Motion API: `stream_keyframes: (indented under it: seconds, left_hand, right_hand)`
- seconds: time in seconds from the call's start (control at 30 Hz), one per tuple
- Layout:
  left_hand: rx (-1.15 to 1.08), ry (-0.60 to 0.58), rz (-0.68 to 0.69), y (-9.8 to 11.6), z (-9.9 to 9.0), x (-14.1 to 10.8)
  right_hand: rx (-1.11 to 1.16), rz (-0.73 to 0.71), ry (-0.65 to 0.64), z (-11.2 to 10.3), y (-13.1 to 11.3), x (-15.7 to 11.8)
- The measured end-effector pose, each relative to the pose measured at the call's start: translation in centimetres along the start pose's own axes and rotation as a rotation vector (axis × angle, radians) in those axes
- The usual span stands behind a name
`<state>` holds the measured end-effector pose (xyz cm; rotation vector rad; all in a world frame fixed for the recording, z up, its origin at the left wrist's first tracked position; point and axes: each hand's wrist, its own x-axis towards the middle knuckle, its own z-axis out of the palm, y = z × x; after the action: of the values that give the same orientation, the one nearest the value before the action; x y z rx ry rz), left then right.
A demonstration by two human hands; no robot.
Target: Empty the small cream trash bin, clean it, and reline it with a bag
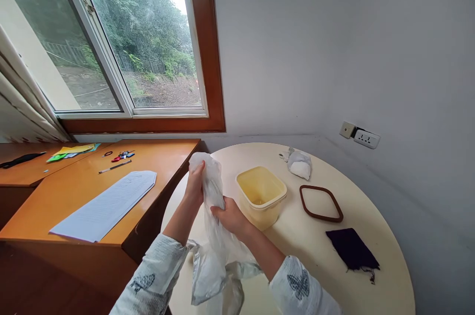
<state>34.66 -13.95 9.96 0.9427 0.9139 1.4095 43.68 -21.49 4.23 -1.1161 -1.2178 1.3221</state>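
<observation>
A clear plastic bag [212, 184] is gathered upright between my two hands. My left hand [195, 184] is closed round its upper part, thumb on top. Lower down and to the right, my right hand [230, 213] grips the same bag. Its loose folds hang below my hands over more crumpled plastic [211, 273] at the near edge of the round table [300, 260]. Just right of my right hand stands an open yellow square container [261, 189], partly behind that hand.
Right of the container lie a small bag of white material [300, 165], a brown square ring [304, 206] and a dark cloth [352, 250]. On the wooden desk [174, 157] at left are papers [107, 203], a pen [115, 166] and small items.
</observation>
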Motion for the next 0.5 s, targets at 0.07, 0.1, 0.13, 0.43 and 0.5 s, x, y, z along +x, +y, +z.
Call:
stream_keyframes:
  seconds: [0.07, 0.1, 0.13, 0.43, 0.5]
  left_hand:
    - [0.018, -0.094, -0.073, -0.3, -0.7, -0.9]
    - [0.042, -0.159, -0.129, -0.6, -1.0, -1.5]
    - [0.082, -0.221, -0.187, -0.9, -1.4, -2.0]
    - [0.389, -0.137, -0.115, -4.1, -2.1, 0.1]
    - [0.446, -0.09, -0.075, -4.3, -2.3, 1.9]
  right_hand:
    - [-0.012, -0.002, 0.05, -0.1, 0.4, 0.4]
    - [-0.019, 0.003, 0.061, -0.1, 0.6, 0.5]
    - [-0.025, 0.01, 0.065, -0.2, 0.7, 0.7]
    - [-0.041, 0.185, -0.132, -0.2, 2.2, 0.2]
    - [-0.018, 0.222, -0.179, -0.4, 2.6, -0.2]
